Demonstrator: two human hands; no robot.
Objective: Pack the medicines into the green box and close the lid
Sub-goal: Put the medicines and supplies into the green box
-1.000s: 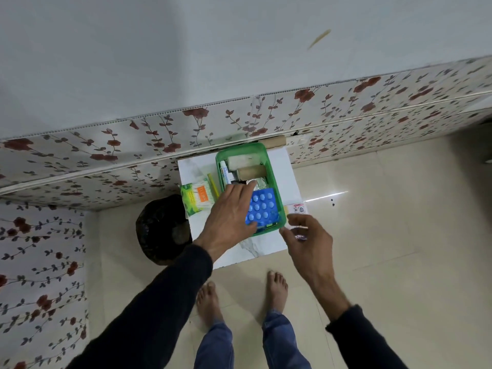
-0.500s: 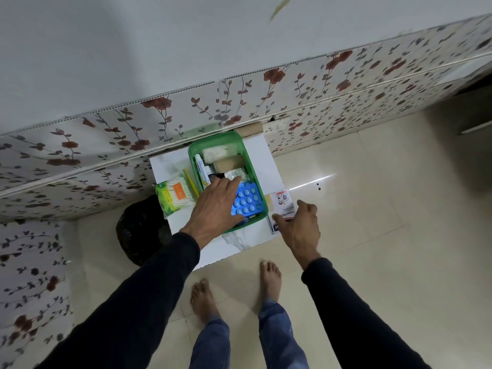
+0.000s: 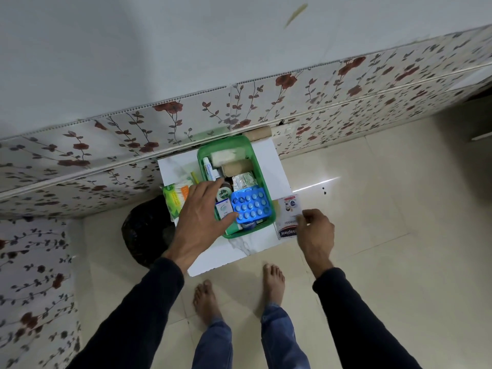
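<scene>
Green box [image 3: 255,166] sits on the small white worktop [image 3: 269,155] against the flowered wall panel, open; no lid visible anywhere in the frame.

Contents seen: blue blister pack [image 3: 251,206] at the near end, a Dettol bottle [image 3: 223,194] beside it, a white tube [image 3: 208,169] along the left wall, a foil strip [image 3: 243,181], a brown roll [image 3: 237,167] and a white pad [image 3: 225,157] at the far end.

Left hand [image 3: 201,225] is over the box's near-left corner, fingers [image 3: 206,189] spread wide, thumb tip touching the blister pack's near edge. Half a second ago this hand lay flat on the contents and hid the bottle; now it has drawn back toward the left rim and a small white carton [image 3: 223,207] shows under it. Holding nothing that I can see.

Right hand [image 3: 316,233] is at the worktop's right edge, fingers curled narrow onto the plaster packet [image 3: 288,217], which lies flat just beside the box. A second ago the hand was above the packet; it now touches the packet's right edge. Whether the pinch is complete, cannot tell.

Still outside: the plaster packet, a green-and-orange packet [image 3: 175,199] left of the box, a yellow stick [image 3: 195,178].

Judgement: packing well along, settling done, the plaster packet likely goes in next. Lid must be found afterward.
</scene>
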